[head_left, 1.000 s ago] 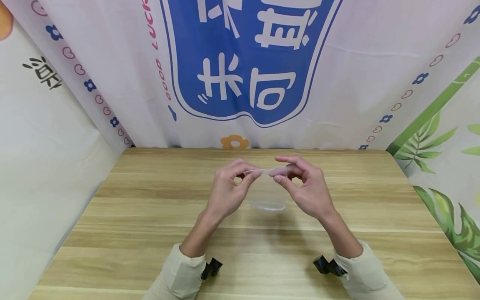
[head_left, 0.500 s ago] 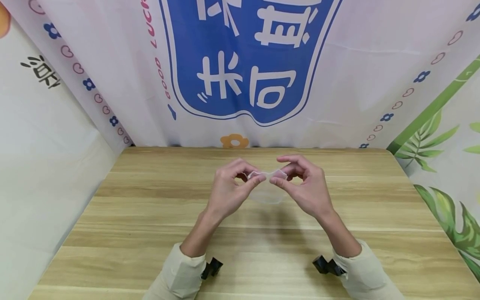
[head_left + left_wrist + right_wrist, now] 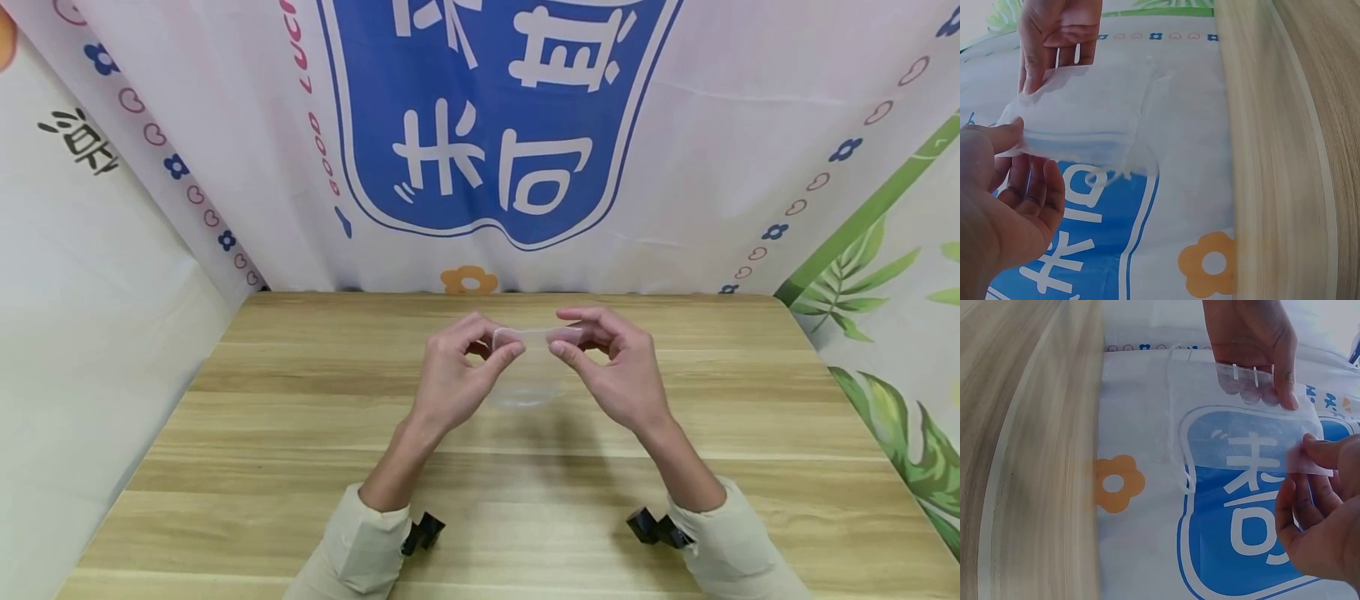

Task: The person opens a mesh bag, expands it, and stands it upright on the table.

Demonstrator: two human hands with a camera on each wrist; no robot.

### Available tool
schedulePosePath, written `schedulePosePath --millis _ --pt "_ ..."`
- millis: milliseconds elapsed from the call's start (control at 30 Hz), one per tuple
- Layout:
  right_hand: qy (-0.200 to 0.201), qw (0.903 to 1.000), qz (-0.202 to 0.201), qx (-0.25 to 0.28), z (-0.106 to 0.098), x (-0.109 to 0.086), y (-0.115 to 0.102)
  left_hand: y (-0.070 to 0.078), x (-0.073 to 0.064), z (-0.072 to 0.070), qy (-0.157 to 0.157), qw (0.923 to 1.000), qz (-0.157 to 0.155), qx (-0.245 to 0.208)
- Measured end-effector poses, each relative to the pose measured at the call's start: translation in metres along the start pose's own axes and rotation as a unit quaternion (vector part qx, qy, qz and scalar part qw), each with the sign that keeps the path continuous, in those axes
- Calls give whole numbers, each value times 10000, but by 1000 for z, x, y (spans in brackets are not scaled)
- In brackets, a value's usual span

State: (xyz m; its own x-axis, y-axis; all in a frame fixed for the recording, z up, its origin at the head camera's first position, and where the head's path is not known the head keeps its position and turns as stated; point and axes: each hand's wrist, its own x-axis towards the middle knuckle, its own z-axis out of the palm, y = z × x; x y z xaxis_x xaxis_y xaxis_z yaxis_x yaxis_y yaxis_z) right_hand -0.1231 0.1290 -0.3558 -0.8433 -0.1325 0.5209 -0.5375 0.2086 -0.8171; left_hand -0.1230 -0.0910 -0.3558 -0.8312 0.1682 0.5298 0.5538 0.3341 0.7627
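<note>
Between my two hands hangs a small, thin, see-through bag, its upper edge held up over the wooden table. My left hand pinches the left end of that edge between thumb and fingers. At the right end, my right hand pinches it the same way, its index finger raised. The left wrist view shows the film stretched flat from one hand to the other. In the right wrist view the bag has a thicker rim along its lower edge, and fingers show through it.
The wood-grain table lies under both hands, with a printed white curtain rising right behind its far edge. A plain pale sheet hangs at the left, a leaf-patterned one at the right.
My fingertips came closer together half a second ago and have now moved apart again, drawing the bag's bunched upper edge straighter. Both hands stay in nearly the same place.
</note>
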Motion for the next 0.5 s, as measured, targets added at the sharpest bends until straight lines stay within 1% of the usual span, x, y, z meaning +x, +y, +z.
schedulePosePath --millis 333,500 --pt "164 9998 57 -48 1 -1 1 0 0 1 -67 9999 97 -85" --pt "80 9999 56 20 2 -1 1 0 -1 0 -103 9998 97 -161"
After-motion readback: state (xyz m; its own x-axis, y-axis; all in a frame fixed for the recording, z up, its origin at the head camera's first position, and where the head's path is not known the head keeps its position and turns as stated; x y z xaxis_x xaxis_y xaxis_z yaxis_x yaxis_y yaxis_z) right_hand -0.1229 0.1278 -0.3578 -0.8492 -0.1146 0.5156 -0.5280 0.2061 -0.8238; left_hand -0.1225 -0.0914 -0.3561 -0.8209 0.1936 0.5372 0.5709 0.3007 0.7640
